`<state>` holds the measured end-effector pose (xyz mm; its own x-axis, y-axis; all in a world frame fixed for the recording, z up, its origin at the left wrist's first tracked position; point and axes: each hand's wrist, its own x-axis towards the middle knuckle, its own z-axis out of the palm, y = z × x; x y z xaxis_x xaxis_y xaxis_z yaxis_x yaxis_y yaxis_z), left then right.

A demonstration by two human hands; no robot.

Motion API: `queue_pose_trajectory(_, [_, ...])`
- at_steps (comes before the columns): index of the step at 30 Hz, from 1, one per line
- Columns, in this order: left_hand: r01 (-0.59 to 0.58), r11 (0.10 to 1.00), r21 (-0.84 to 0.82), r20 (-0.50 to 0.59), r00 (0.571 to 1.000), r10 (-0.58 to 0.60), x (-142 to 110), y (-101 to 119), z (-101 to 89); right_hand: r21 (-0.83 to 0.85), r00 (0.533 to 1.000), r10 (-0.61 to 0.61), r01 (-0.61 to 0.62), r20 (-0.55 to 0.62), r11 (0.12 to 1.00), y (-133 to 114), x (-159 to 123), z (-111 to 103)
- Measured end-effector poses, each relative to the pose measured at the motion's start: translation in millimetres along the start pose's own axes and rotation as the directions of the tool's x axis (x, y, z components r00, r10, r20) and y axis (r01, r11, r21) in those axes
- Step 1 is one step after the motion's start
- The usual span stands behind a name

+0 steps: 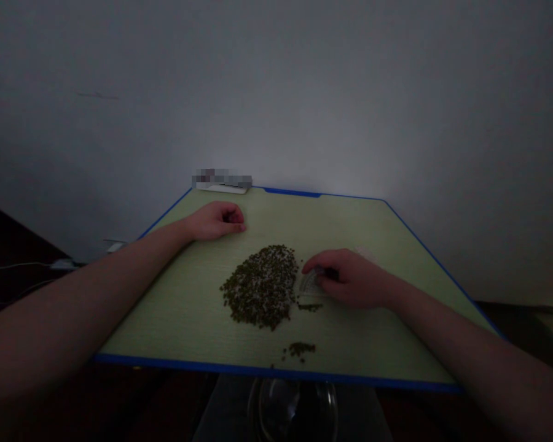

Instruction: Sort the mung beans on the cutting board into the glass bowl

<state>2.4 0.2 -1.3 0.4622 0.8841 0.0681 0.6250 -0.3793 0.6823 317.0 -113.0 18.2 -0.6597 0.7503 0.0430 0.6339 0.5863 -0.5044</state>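
A heap of small green and pale seeds or beans [262,285] lies mid-table. Right of it is a clear plastic drawing tool with curved markings, like a protractor [309,285], partly hidden beneath my right hand [352,277]. The bent index finger and thumb of that hand are on the tool. Two little groups of greenish seeds lie apart from the heap: one group [309,306] just below the tool, another group [301,348] near the front edge. Beyond the heap on the left, my left hand [217,221] rests on the table with fingers curled in, nothing visible in them.
The light green table [378,344] has a blue rim and stands against a grey wall [304,92]. At its back left corner is a white, partly blurred-out object [223,187]. Below the front edge, a clear glass bowl [297,408] sits at my lap. Cables [23,266] run at the left.
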Motion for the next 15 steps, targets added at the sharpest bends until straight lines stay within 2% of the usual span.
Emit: queue_pose_trajectory(15, [-0.012,1.0,0.023,0.002,1.0,0.012,0.3,0.6,0.1,0.051,0.994,-0.09,0.087,0.059,0.995,-0.3,-1.8,1.4])
